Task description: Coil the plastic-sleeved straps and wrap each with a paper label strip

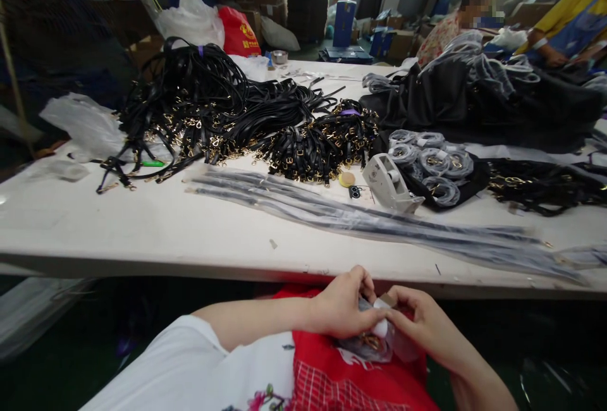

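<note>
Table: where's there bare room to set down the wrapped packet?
Table: front left, between the front edge, clear plastic bag, black straps and long wrapped strips. A slimmer band, narrowing rightward, separates those strips from the edge. Crowded: back and right, with tape dispenser, coiled bundles, black bags.

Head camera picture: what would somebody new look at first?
Probably the big heap of black straps with gold glints, across the left and middle of the white table. Next, maybe the bright red cloth on the person's front, at the bottom middle. In front of it, the left hand and right hand hold a small plastic-wrapped bundle.
</note>
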Available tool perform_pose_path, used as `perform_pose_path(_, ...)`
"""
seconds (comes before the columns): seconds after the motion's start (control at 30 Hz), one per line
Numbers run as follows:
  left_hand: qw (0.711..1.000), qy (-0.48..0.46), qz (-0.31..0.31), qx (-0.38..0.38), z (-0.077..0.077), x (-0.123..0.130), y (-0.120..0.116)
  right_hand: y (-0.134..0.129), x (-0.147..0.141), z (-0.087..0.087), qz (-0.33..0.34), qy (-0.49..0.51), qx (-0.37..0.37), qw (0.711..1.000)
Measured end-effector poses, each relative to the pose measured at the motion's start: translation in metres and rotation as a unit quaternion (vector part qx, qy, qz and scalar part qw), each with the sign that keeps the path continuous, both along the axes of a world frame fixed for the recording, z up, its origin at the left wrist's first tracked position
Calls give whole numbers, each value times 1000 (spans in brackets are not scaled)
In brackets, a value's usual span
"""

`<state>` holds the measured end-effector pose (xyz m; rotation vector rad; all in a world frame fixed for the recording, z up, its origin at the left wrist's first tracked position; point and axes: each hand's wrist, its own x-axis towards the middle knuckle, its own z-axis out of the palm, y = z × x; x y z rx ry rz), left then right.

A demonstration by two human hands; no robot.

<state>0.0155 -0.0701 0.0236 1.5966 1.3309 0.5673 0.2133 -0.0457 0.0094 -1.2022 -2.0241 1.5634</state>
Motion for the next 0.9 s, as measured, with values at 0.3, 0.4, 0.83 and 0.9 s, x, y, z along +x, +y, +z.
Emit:
perform_pose_path(0.3, 966, -75, -85, -233, 1, -14, 28, -11, 4, 5, 70, -137, 318, 936)
perform_pose_path(0.4, 961, -173, -15, -215, 4, -14, 39, -11, 9, 4, 44, -111, 383, 916)
perform_pose_path(0.83, 978, -123, 27, -168, 15, -8, 44, 84, 37, 11, -253, -42, 328, 909)
perform_pose_path(0.9, 978, -114, 30, -172, 11, -7, 41, 126, 41, 3, -292, -55, 312, 903)
